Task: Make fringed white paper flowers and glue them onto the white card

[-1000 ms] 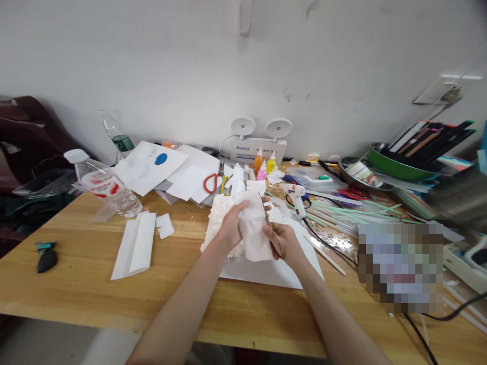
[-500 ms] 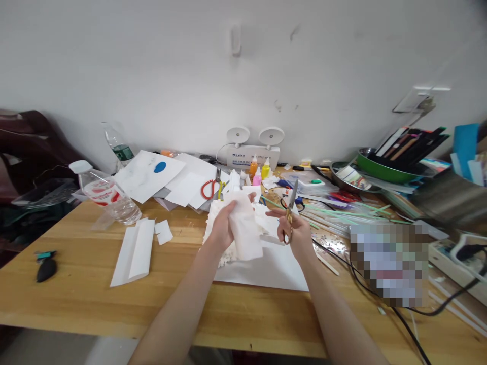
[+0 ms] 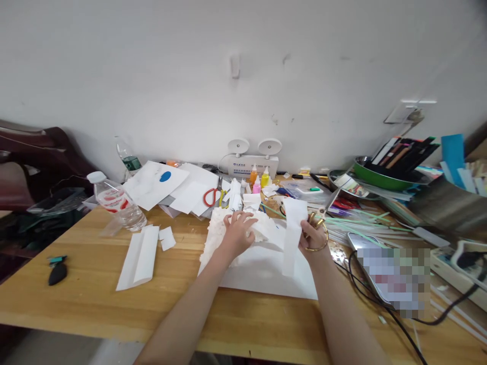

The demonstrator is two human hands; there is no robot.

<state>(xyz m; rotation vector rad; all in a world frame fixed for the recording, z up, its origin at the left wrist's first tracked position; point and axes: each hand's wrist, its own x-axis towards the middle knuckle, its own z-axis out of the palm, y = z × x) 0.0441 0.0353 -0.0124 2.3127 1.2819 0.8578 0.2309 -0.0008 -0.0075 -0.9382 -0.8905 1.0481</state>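
Observation:
My right hand [image 3: 315,237] is closed around gold-handled scissors [image 3: 318,228] and also pinches a long white paper strip [image 3: 293,235], which hangs upright on its left side. The scissor blades point up and to the right. My left hand [image 3: 238,234], fingers spread and bent, is over a bumpy white textured piece [image 3: 216,228]; whether it touches the piece I cannot tell. Beneath both lies a large white sheet [image 3: 262,274]. A loose white paper piece [image 3: 271,233] lies between my hands.
Left are a folded paper [image 3: 139,258], a water bottle [image 3: 117,203] and a black key fob [image 3: 58,274]. Behind are red-handled scissors [image 3: 210,197] and small paint bottles [image 3: 256,186]. A phone-like device [image 3: 365,258], black cables [image 3: 353,284] and thin sticks [image 3: 353,223] lie right.
The white paper has passed from my left hand to my right, which still has the scissors and has moved right. My left hand has let go and opened over the textured piece.

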